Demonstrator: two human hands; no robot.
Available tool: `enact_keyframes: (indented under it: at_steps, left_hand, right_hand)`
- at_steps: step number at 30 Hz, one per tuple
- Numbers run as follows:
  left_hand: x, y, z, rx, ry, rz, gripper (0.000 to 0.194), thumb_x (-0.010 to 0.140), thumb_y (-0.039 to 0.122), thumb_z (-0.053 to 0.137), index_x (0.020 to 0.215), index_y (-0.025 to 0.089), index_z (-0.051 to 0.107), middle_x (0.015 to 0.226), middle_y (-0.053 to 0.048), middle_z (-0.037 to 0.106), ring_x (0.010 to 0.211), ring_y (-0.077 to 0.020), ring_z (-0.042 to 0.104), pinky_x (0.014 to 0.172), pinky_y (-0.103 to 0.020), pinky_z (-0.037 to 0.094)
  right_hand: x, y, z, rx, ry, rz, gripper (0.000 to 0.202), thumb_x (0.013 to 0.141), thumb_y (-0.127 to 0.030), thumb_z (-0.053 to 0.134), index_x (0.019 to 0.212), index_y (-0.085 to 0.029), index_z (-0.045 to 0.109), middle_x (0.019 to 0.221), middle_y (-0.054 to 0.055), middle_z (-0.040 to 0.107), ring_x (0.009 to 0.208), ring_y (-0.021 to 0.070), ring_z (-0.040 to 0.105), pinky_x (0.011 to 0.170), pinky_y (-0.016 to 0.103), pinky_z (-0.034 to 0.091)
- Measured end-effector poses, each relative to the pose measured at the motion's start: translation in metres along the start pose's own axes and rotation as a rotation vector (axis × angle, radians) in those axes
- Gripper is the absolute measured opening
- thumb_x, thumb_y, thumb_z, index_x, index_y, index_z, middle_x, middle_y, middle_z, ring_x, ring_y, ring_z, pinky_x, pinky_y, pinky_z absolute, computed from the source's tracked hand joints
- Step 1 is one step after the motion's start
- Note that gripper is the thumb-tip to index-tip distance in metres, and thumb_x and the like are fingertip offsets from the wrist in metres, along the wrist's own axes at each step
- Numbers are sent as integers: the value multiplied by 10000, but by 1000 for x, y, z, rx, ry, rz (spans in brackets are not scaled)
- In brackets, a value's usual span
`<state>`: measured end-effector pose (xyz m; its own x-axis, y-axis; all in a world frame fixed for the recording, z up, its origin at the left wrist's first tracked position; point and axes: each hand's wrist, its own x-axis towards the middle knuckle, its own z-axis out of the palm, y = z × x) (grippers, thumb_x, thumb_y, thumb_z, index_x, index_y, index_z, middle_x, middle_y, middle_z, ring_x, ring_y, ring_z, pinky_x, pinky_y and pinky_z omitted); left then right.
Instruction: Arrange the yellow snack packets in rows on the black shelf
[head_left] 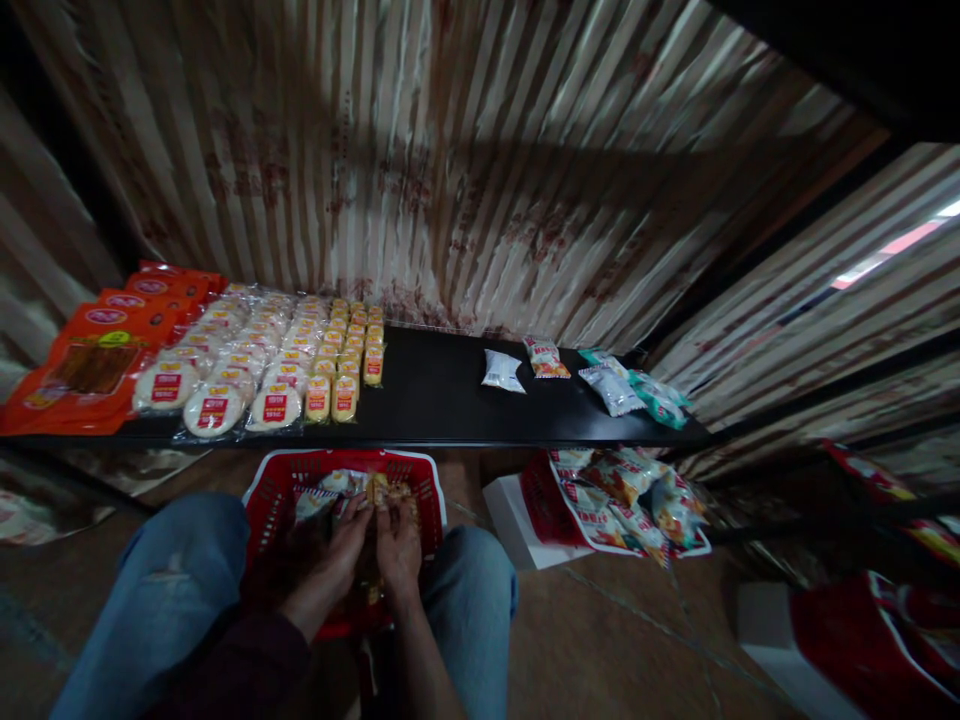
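Two-handed, pinching small yellow packets (377, 488) at the tips of bent fingers (385, 520), using left hand (349, 538) and right hand (399, 545) together, working within the rim of a red basket (430, 492).

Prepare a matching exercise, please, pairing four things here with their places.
1. Orange packets
2. Yellow cakes
3. Right hand
4. Basket of snack bags

A. At the red basket between the knees
B. Below the shelf, right of the knees
C. Just right of the round white crackers
D. Left end of the shelf

Pairs: 1-D; 2-C; 3-A; 4-B
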<state>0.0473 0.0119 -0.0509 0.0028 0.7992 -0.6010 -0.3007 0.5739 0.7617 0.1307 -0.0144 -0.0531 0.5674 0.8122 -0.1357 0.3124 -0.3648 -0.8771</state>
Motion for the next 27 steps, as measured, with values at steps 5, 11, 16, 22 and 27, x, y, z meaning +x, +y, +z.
enact_keyframes:
  at_steps: [5,11,16,22,27]
  left_hand:
    - [-16,11,5,173,19,68,216,776,176,594,978,244,625,1155,-86,653,1234,-234,500,1045,-350,353]
    - [-33,20,9,189,-44,172,256,749,147,583,985,227,646,1210,-78,631,1268,-218,471,1104,-333,277]
    - [-35,18,8,371,-68,331,351,761,135,540,1084,236,630,1273,-70,580,1228,-216,490,1117,-349,260]
    - [-33,24,13,355,-7,418,398,698,66,548,1044,239,644,1199,-72,610,1168,-221,524,1098,-361,295]
    - [-33,34,17,314,6,495,385,662,50,561,983,237,662,1126,-70,647,1133,-227,547,1091,-377,304]
  right_hand:
    - [-1,-3,-1,43,-22,64,288,776,-433,565,944,-233,684,926,87,725,885,272,674,800,375,482]
    - [-5,-12,-2,207,-81,101,302,799,-454,546,928,-215,677,915,72,721,867,228,672,792,328,493]
    - [-6,-15,-2,303,-41,94,395,748,-448,617,1028,-177,680,1093,105,695,1031,243,636,913,340,471]
    - [-2,-19,-6,312,-23,-28,374,807,-451,561,1046,-194,691,1086,96,703,1022,230,639,897,333,481]
    - [3,-30,-15,309,36,-161,406,822,-434,554,1148,-208,640,1146,88,679,1046,225,628,911,337,477]
